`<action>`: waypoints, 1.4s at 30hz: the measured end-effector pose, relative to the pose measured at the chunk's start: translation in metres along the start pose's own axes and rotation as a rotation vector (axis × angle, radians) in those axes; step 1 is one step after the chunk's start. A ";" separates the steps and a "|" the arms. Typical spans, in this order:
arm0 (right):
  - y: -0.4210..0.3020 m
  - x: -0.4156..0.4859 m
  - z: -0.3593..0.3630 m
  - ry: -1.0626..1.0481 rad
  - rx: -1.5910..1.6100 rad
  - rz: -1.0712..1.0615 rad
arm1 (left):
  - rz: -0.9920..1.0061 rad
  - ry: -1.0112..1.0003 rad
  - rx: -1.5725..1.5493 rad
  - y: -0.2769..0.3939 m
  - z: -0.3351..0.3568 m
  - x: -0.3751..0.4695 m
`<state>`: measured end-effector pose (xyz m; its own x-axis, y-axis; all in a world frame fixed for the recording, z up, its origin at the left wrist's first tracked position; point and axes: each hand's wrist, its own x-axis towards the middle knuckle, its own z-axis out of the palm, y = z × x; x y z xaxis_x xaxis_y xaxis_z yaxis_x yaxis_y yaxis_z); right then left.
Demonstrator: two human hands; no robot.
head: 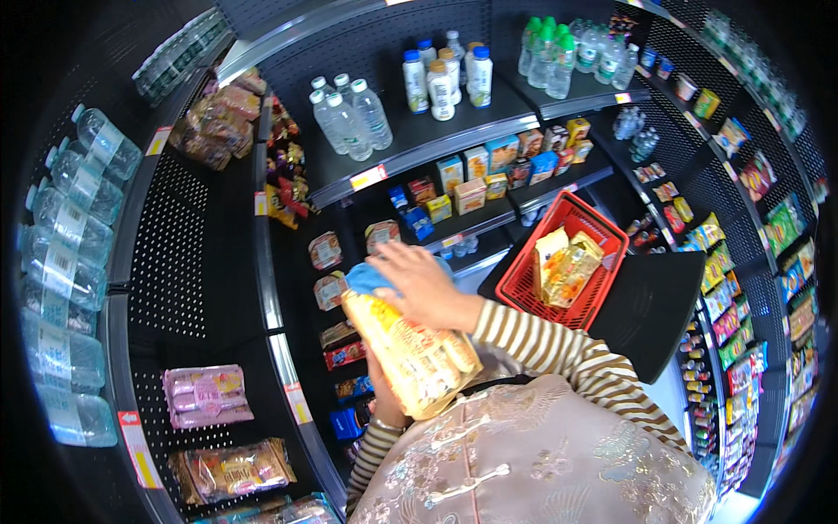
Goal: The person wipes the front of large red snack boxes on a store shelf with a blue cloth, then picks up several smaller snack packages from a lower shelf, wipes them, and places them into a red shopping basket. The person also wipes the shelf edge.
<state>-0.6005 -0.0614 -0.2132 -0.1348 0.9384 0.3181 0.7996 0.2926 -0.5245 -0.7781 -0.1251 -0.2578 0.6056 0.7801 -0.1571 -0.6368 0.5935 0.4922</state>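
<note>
My left hand [386, 392] supports a large yellow snack package [414, 350] from its left side and underneath; most of its fingers are hidden. The package is tilted in front of my body, with printed writing on its face. My right hand [419, 288] lies over a blue cloth [368, 278] at the upper end of the package, fingers spread across the cloth. To the right of my right hand, a red plastic shopping basket [520, 293] contains yellow and gold snack packages [573, 268].
The basket rests on a black seat-like surface [661, 308]. Shelves ahead carry water bottles [353, 121] and small boxed snacks [470, 195]. On the left shelf lie a pink package [207, 396] and a brown bread package [232, 470]. Bagged snacks [713, 268] line the right shelves.
</note>
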 end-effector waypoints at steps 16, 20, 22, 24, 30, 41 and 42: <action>0.040 -0.093 -0.054 0.079 0.166 -0.052 | 0.085 0.096 -0.137 -0.035 0.034 0.086; 0.090 -0.094 -0.065 0.125 1.024 0.376 | -0.036 -0.004 -0.123 -0.047 0.049 0.086; 0.098 -0.098 -0.073 0.022 1.534 0.623 | -0.099 -0.044 -0.062 -0.052 0.051 0.090; 0.103 -0.108 -0.081 0.033 1.660 0.706 | -0.090 0.136 0.177 -0.056 0.047 0.098; 0.106 -0.126 -0.080 0.256 1.188 0.464 | 0.000 0.164 0.431 -0.055 0.055 0.116; 0.111 -0.104 -0.077 0.258 1.688 0.320 | -0.124 0.078 0.333 -0.097 0.049 0.123; 0.105 -0.111 -0.075 0.236 1.754 0.363 | -0.088 0.082 0.359 -0.097 0.053 0.125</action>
<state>-0.4581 -0.1486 -0.2440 0.0899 0.9957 0.0213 -0.7365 0.0809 -0.6716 -0.6151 -0.0957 -0.2803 0.6007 0.7515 -0.2730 -0.3678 0.5629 0.7402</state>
